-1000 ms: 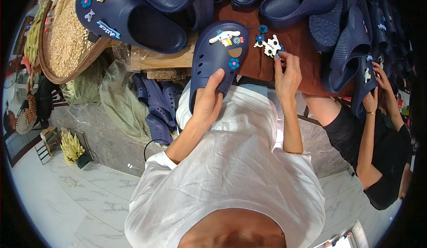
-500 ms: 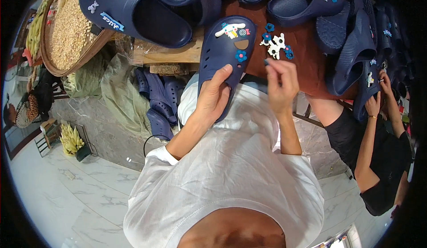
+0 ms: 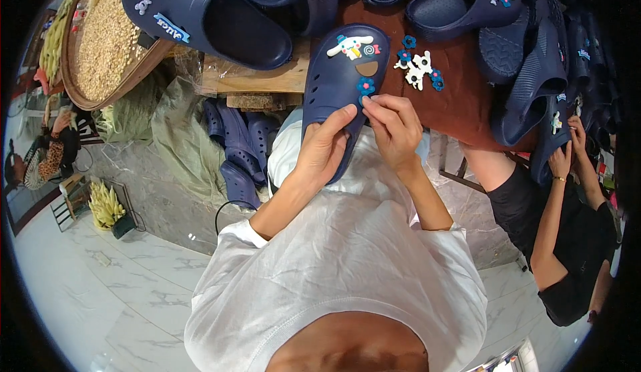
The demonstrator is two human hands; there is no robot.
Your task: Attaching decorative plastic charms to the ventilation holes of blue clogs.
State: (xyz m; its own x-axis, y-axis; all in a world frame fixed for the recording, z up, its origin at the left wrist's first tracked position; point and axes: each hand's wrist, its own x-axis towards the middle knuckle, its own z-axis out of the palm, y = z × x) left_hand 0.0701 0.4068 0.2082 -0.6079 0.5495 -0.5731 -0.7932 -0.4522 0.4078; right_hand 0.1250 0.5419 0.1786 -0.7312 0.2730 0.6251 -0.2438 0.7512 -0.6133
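My left hand [image 3: 325, 146] grips a navy clog [image 3: 328, 82] by its opening, thumb on top, toe pointing away from me. A white long-eared character charm [image 3: 350, 46], a small swirl charm, a brown half-round piece [image 3: 366, 69] and a blue flower charm [image 3: 365, 86] sit on its upper. My right hand [image 3: 396, 129] pinches a small blue charm [image 3: 363, 100] against the upper, just below that flower; fingertips partly cover it. On the brown cloth [image 3: 461, 105] right of the clog lie white animal-shaped charms [image 3: 418, 70] and several loose blue flower charms [image 3: 437, 79].
More navy clogs [image 3: 247, 32] crowd the far side and right. A wooden board [image 3: 260, 75] and a round tray of pale grains [image 3: 107, 45] are at far left. Other clogs [image 3: 237, 145] rest lower left. At right, another person's hands [image 3: 561, 160] hold a clog.
My right hand has moved left from beside the loose charms to the clog, bringing the small blue charm against its upper. My left hand keeps its hold on the clog.
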